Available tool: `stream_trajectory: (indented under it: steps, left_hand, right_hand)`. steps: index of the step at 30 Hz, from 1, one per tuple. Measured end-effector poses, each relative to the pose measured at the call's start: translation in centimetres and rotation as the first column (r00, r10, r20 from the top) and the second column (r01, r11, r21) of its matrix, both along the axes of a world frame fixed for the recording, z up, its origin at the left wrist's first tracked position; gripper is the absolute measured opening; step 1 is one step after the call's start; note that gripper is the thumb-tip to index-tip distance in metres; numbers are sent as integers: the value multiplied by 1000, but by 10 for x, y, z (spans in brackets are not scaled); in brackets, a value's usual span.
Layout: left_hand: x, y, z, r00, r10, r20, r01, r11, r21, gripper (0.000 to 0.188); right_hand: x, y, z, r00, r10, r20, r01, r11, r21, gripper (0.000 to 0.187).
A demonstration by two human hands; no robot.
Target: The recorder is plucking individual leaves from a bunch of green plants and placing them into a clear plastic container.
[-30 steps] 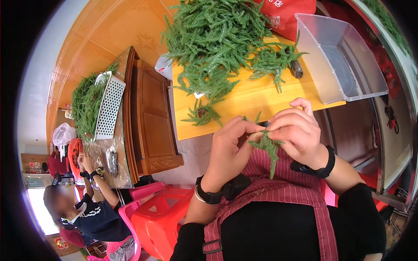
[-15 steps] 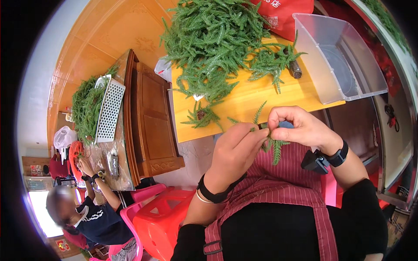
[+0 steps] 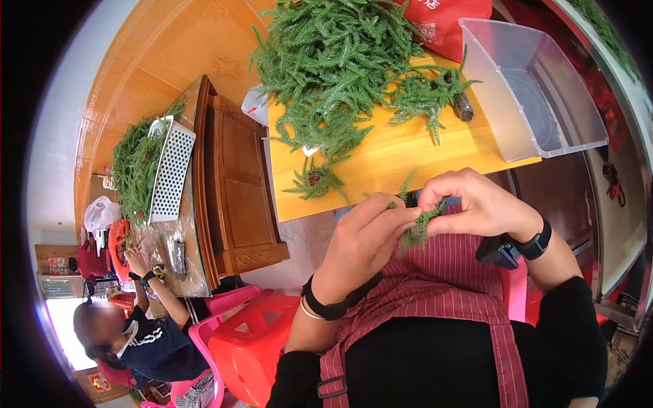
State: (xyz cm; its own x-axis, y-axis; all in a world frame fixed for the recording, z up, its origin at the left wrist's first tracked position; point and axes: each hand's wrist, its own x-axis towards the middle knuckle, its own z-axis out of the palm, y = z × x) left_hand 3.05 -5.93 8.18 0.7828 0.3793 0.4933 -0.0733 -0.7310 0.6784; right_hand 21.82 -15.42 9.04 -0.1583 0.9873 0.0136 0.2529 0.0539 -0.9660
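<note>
Between my two hands, over my striped apron, is a small green artificial pine sprig (image 3: 416, 230). My left hand (image 3: 371, 231) is closed, pinching the sprig at its middle with thumb and fingertips. From the other side my right hand (image 3: 473, 204) grips the same sprig, thumb and forefinger bent around its fronds. The fingers cover where the stems join. A finished-looking cluster of sprigs with a brown cone centre (image 3: 313, 179) lies on the yellow table (image 3: 381, 178) just beyond my left hand.
A big heap of green sprigs (image 3: 333, 61) covers the table's far left. Right of it are a dark roll (image 3: 462, 107), a clear plastic bin (image 3: 507, 102) and a red bag (image 3: 449, 30). At the left, a person (image 3: 153, 340) works beside a white perforated basket (image 3: 173, 170); a red stool (image 3: 248, 347) stands nearer.
My right hand has turned and its fingers have curled over the fronds, which now bunch between the hands. My left hand keeps its pinch.
</note>
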Motion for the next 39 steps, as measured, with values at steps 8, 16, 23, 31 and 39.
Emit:
stream_trajectory:
  steps: [8, 16, 23, 31, 39]
  left_hand:
    - [-1, 0, 2, 997, 75, -24, -76, 993, -88, 17]
    - [-3, 0, 2, 983, 176, -56, -182, 973, -140, 16]
    - [2, -4, -6, 980, 196, -45, -201, 968, -152, 18]
    - [3, 2, -10, 962, 257, 89, -244, 960, -139, 21]
    - [1, 9, -19, 971, 14, 241, -82, 958, 275, 29]
  right_hand:
    - [-13, 2, 4, 923, -210, 324, 103, 942, 319, 19]
    - [-24, 4, -2, 808, -396, 437, 120, 836, 536, 21]
    - [-29, 7, -6, 649, -536, 540, 103, 765, 636, 24]
    - [-26, 16, 2, 676, -595, 435, 275, 752, 599, 21]
    - [-9, -2, -8, 997, -83, -9, 83, 993, 80, 20]
